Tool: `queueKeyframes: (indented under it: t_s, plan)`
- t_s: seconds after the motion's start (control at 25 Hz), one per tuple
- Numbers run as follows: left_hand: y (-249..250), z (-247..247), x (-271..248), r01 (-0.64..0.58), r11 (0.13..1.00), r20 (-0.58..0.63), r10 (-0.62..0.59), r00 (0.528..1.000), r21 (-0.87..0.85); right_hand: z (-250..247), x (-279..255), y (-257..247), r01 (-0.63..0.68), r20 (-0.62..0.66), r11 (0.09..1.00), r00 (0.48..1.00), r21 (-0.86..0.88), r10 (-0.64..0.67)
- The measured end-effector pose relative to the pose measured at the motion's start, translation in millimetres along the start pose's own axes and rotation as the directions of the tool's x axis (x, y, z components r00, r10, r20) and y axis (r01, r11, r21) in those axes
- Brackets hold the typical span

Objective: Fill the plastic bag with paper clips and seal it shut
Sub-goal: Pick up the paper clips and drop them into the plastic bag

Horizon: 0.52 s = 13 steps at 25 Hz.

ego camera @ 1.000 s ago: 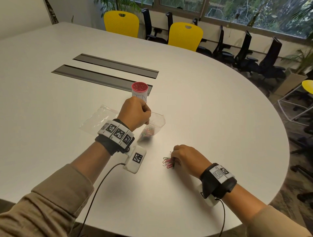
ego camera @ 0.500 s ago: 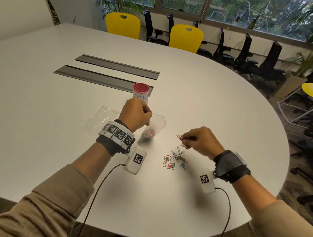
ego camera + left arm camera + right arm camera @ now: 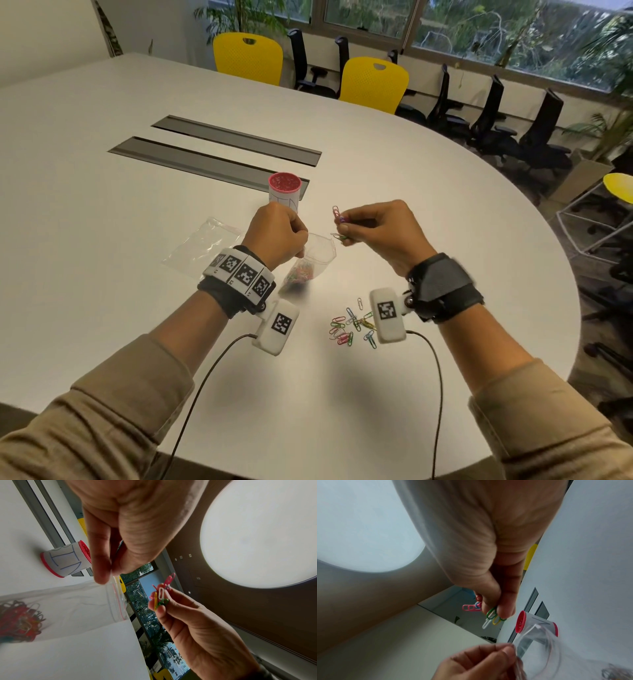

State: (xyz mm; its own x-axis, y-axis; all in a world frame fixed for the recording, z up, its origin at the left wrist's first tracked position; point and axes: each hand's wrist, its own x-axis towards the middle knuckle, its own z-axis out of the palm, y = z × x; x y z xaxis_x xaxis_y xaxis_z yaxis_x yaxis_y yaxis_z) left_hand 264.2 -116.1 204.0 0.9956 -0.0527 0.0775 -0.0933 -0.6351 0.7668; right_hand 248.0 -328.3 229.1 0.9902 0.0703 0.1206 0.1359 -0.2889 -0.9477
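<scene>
— Where's the plastic bag (image 3: 310, 262) at the moment?

— Standing on the white table (image 3: 428, 205), mouth up and open, with a heap of coloured clips already in the bottom. The left hand (image 3: 275, 236) has its thumb and fingers pinched on the near side of the rim, holding the mouth open.

— And the other hand?

— The right hand (image 3: 373, 231) is up beside the mouth, a little above it, fingers closed on a small bunch of paper clips (image 3: 162, 593). A pink one sticks out past the fingertips. Nothing has been let go.

— So this is the drop. How would you do it well?

— I'd bring the bunch right over the middle of the opening before the fingers loosen. The mouth looks narrow and the plastic is floppy, so the left hand should keep the rim pulled wide and steady. Lower the clips in rather than tossing them; a tangled bunch could catch on the red zip strip (image 3: 118, 601) and spill.

— Much left after that?

— A scatter of loose clips (image 3: 351, 327) lies on the table near the right wrist, so I'd guess several more trips, then the seal. Behind the bag stands a red-capped tub (image 3: 285, 192), and a second clear bag (image 3: 202, 245) lies flat to the left.
</scene>
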Motion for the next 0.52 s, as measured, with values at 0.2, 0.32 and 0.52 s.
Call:
queueKeyframes:
  t_s: [0.2,0.32,0.52]
  plan:
    - [-1,-1,2,-0.006,1.000,-0.005,0.006,1.000,-0.014,34,9,8,0.012,0.006,0.990,1.000,-0.144,-0.011]
    - [-3,-1,3,0.001,1.000,-0.012,-0.001,1.000,-0.029,41,8,13,0.043,0.028,0.954,0.999,-0.296,-0.037]
    - [-4,0,4,0.013,0.999,-0.011,-0.013,1.000,-0.029,41,7,9,0.144,0.091,0.834,0.989,-0.533,-0.113]
